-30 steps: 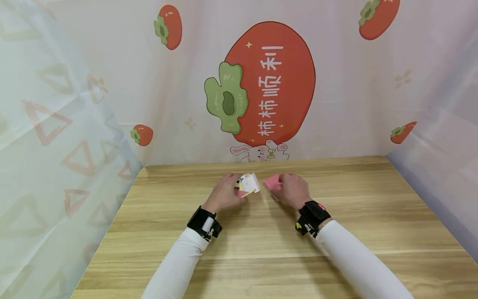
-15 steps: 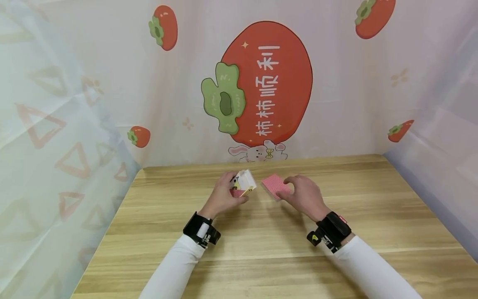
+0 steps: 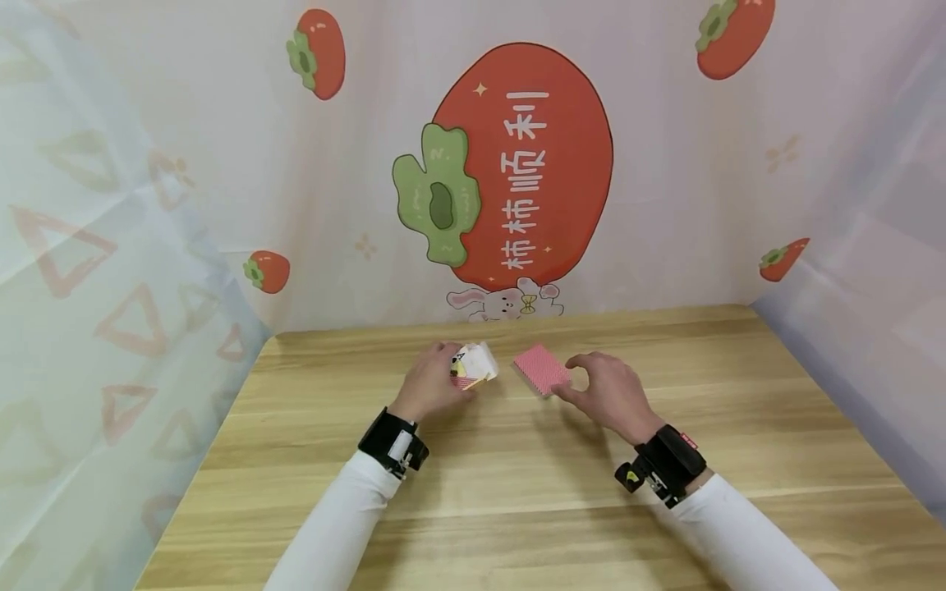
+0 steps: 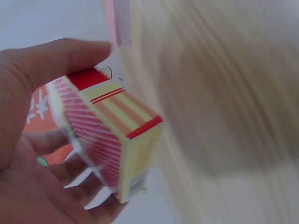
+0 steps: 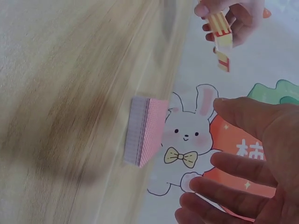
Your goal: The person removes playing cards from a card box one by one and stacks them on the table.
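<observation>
My left hand (image 3: 430, 384) grips a small playing-card box (image 3: 473, 366) by its sides, thumb at the near side. Red-striped and yellow faces of the box (image 4: 100, 135) show in the left wrist view, and its white end flap stands open toward the right. A squared deck of playing cards (image 3: 543, 369) with red patterned backs lies on the table, right of the box. Beside the deck is my right hand (image 3: 612, 396), thumb and fingers spread apart. From the right wrist view, a gap shows between those fingers and the deck (image 5: 147, 133).
The wooden table (image 3: 502, 509) reaches back to a hanging cloth (image 3: 355, 180) printed with persimmons and a rabbit. Side cloths (image 3: 103, 312) flank the table. Both wrists wear black straps (image 3: 671, 465) with small cameras.
A second ago my right hand held the deck; its fingers have since spread and drawn off to the right, leaving the deck on the table. The box in my left hand has shifted slightly left.
</observation>
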